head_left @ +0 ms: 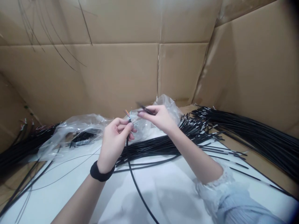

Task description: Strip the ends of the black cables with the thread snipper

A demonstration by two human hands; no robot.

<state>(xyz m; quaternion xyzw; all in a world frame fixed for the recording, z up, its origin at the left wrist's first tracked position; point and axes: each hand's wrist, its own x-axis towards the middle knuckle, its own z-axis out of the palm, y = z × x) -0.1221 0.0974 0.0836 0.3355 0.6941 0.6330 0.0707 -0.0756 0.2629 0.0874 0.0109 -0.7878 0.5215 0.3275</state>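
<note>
My left hand [119,132] pinches a black cable [137,183] close to its stripped end. Thin coloured wires [127,114], orange and pale among them, fan out above the fingertips. From the grip, the cable curves down past the bottom edge of the view. To the right and slightly higher, my right hand [158,116] is closed on a slim dark pointed tool [145,108]. Its tip points up and left, above the wires and apart from them; blur hides its exact kind.
Behind my hands lies a bundle of black cables [149,149] on the white surface [77,183]. More cables [254,130] are heaped at right and others [25,141] at left. Clear plastic bags [77,123] sit along the back. Cardboard walls [123,71] enclose the area.
</note>
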